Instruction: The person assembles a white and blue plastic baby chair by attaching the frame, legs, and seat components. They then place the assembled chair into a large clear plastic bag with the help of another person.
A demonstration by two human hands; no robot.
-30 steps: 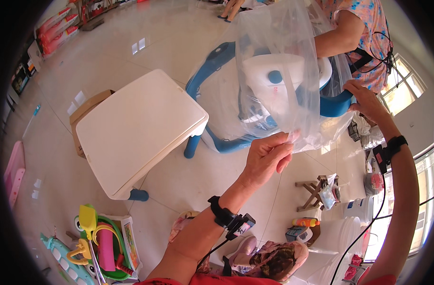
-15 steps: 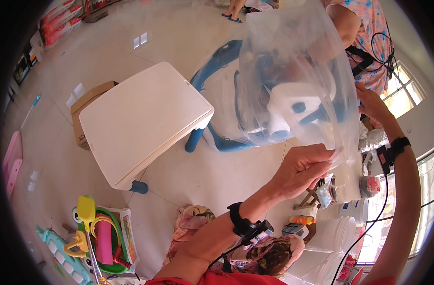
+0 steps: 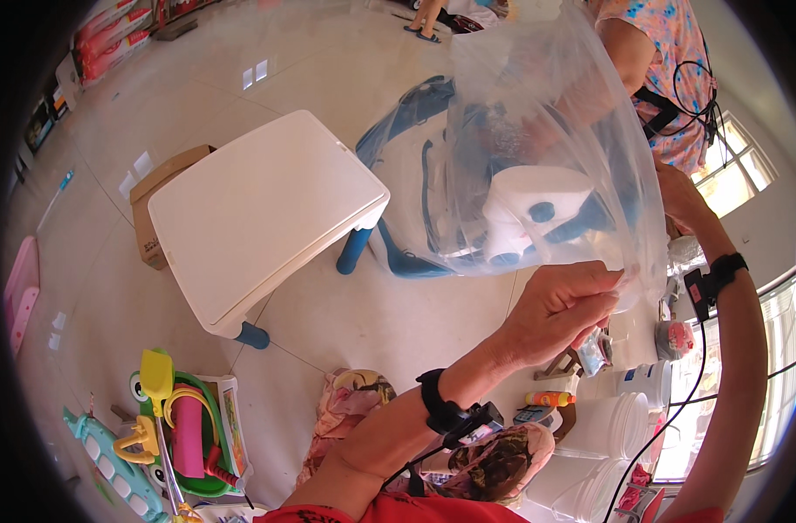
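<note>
I have the left hand (image 3: 565, 314) raised near the middle right of my view, its fingers curled in and the thumb pressed against the index finger, pinching the lower edge of a large clear plastic bag (image 3: 620, 205). The right hand (image 3: 677, 193) is up by the far right side of the bag, partly lost behind it; from here I cannot tell how far its fingers are spread or whether it grips anything. The bag hangs around a blue-and-white molded plastic unit (image 3: 524, 205) on the tiled floor, and I can make out its white panel with a round blue knob through the film. A co-worker's arm (image 3: 626, 54) comes in from the upper right, its hand hazy behind the plastic. I see a dark strap with a small device on each of my wrists. Just left of the unit stands a small white-topped table (image 3: 267, 209) with blue legs, a cardboard box (image 3: 145, 213) partly hidden behind it. At lower left I have a green tub (image 3: 213, 482) holding a pink cylinder (image 3: 187, 440), with a yellow toy shovel (image 3: 156, 375) above it. White buckets (image 3: 607, 424) and an orange bottle (image 3: 548, 399) stand at lower right.
</note>
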